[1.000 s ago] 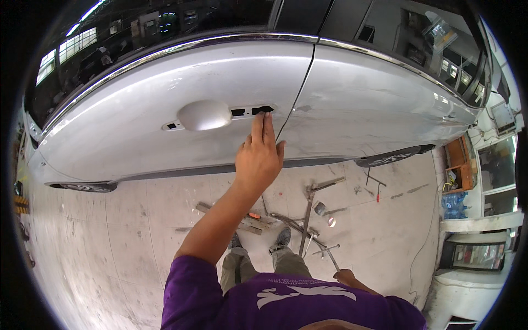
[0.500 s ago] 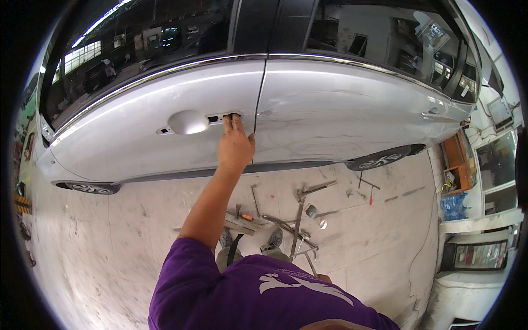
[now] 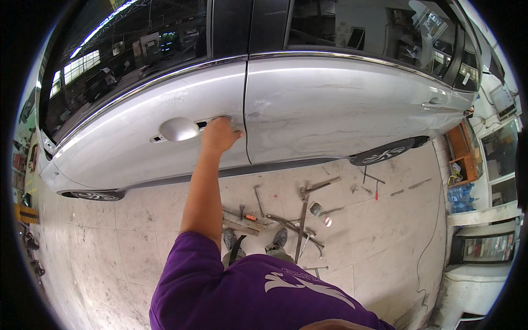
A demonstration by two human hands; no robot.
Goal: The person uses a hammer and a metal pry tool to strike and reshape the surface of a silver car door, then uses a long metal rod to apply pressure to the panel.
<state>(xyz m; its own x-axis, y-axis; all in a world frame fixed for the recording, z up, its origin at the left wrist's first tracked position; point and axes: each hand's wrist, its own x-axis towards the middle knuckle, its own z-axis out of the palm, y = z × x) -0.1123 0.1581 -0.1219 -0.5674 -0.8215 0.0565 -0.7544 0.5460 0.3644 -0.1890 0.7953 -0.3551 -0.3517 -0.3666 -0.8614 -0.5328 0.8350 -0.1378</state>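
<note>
My left hand [image 3: 220,135] reaches up to the silver car's front door [image 3: 126,132]. Its fingers are hooked into the dark opening [image 3: 203,125] where the handle fittings are exposed, and the thumb points right toward the door seam. The fingertips are hidden behind the back of the hand. Just left of the hand is the rounded silver handle recess [image 3: 179,129], with a small slot beyond it. The rear door [image 3: 335,110] to the right has scuffs and dark streaks. My right hand is out of sight below my purple shirt [image 3: 242,297].
On the floor by my shoes [image 3: 279,237] lie metal bars [image 3: 303,220], a hammer [image 3: 241,211], an orange-handled tool [image 3: 251,218] and a small dark can [image 3: 315,209]. A red-handled tool [image 3: 377,193] is near the rear wheel [image 3: 385,152]. Wooden shelving [image 3: 462,151] and water bottles [image 3: 460,198] stand at right.
My left fingers have gone from reaching fairly straight into the opening to curling around its edge. A bit of my right hand at the lower edge has dropped from view. The view has shifted slightly.
</note>
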